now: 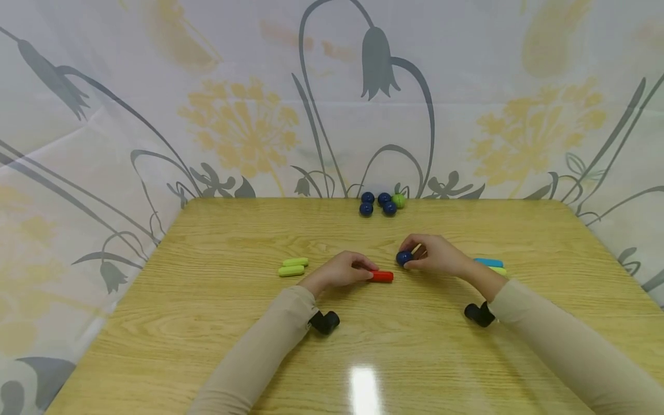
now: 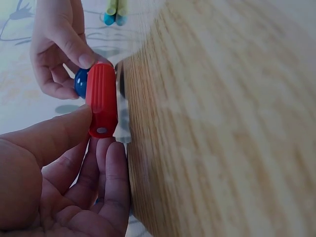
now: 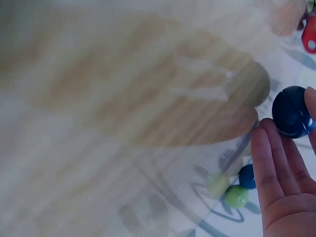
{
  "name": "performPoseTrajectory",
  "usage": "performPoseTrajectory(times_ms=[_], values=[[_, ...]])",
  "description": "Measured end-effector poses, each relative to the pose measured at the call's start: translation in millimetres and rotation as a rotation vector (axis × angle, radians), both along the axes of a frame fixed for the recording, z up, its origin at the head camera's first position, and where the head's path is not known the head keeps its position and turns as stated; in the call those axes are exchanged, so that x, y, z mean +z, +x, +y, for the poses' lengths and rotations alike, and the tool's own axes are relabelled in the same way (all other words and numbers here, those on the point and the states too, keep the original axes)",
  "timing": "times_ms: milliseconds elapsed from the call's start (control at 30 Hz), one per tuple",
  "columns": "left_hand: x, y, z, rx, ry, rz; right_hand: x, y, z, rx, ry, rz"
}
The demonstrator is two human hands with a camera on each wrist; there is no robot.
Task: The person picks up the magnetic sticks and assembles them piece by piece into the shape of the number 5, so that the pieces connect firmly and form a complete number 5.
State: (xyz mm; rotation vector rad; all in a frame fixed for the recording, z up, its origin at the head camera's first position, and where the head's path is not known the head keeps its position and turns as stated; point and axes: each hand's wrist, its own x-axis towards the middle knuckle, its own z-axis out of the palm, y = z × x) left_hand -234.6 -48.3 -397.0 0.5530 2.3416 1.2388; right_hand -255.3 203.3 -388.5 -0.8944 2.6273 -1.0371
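My left hand [image 1: 342,270] pinches one end of a short red ribbed stick [image 1: 383,276] between thumb and fingers, low over the middle of the table. In the left wrist view the red stick [image 2: 102,98] shows a small pale dot on its near end. To the right, my right hand [image 1: 434,255] holds a dark blue ball [image 1: 404,257] between thumb and fingertips. The right wrist view shows a groove round that blue ball [image 3: 292,112]. Whether the ball touches the table I cannot tell.
Several dark blue balls [image 1: 366,209] and a green ball [image 1: 398,200] sit at the table's back edge. Two yellow-green sticks [image 1: 292,271] lie left of my left hand. A blue stick [image 1: 489,263] and a yellow-green stick [image 1: 499,271] lie beside my right forearm.
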Motion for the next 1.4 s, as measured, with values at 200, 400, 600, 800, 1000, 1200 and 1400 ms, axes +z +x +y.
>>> performPoseTrajectory(times_ms=[200, 400, 600, 800, 1000, 1200, 1400], values=[[0.8, 0.2, -1.6, 0.009, 0.002, -0.003, -1.8, 7.0, -3, 0.029, -0.006, -0.003], [2.4, -0.2, -1.6, 0.012, 0.015, -0.014, -1.3, 11.6, -3, 0.034, -0.003, -0.006], [2.7, -1.5, -0.1, 0.013, 0.012, -0.021, 0.7, 16.7, -4, 0.07, -0.019, -0.041], [3.1, -2.0, 1.6, 0.015, 0.014, -0.026, 0.7, 19.0, -5, 0.123, -0.055, -0.045], [2.6, -0.6, 1.5, 0.023, 0.016, -0.01, 3.2, 20.0, -5, 0.093, -0.012, -0.084], [1.5, -1.0, 0.0, 0.052, 0.031, -0.019, 4.4, 21.0, -5, 0.087, 0.003, -0.086], [1.1, -5.4, -2.9, 0.104, 0.065, 0.016, 5.2, 22.4, -5, 0.083, 0.004, -0.092]])
